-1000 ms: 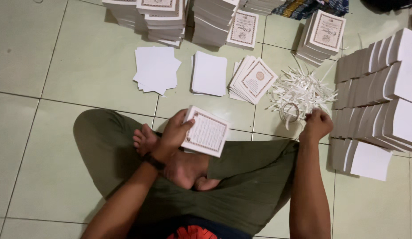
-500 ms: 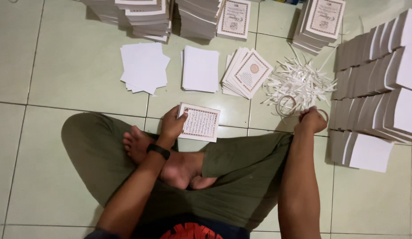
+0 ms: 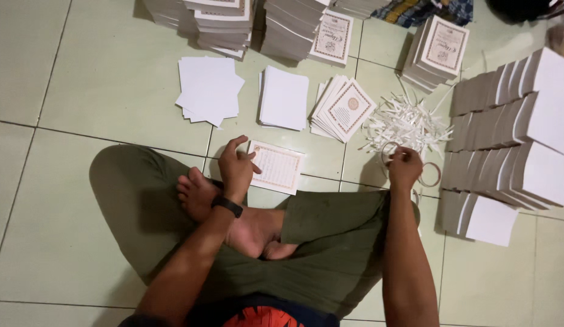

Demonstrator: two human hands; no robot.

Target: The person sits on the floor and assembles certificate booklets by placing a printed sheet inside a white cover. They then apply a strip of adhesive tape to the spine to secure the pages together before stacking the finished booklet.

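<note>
Pale green floor tiles [image 3: 82, 103] serve as the work surface; everything is laid within arm's reach of a person seated cross-legged in olive trousers [image 3: 330, 242].

A printed booklet w/ a decorative border [image 3: 277, 166] is held down flat on the tile just ahead of the knees by the left hand [image 3: 236, 169]. Fingers are spread and curved over its left edge, thumb side up, prob. so the booklet stays put and square. A black wristband [image 3: 227, 206] is worn on that wrist.

The right hand [image 3: 405, 168] is closed in a loose fist at the near edge of a heap of white paper strips [image 3: 409, 124]. A strip seems to be pinched, but what exactly is held cannot be told; fingers are curled under. A roll of clear tape [image 3: 428, 175] lies just beside that hand.

Supplies are set in a row beyond the booklet:
- loose white sheets [image 3: 209, 91], fanned, far left
- a neat stack of white sheets [image 3: 284, 100], centre
- a fanned pile of bordered covers [image 3: 345, 109], next to the strips

Farther back, tall stacks of booklets [image 3: 218, 21] are kept out of the way. At right, rows of white bundles [image 3: 518, 133] are stood on edge, packed touching, approx. sorted as batches.
</note>
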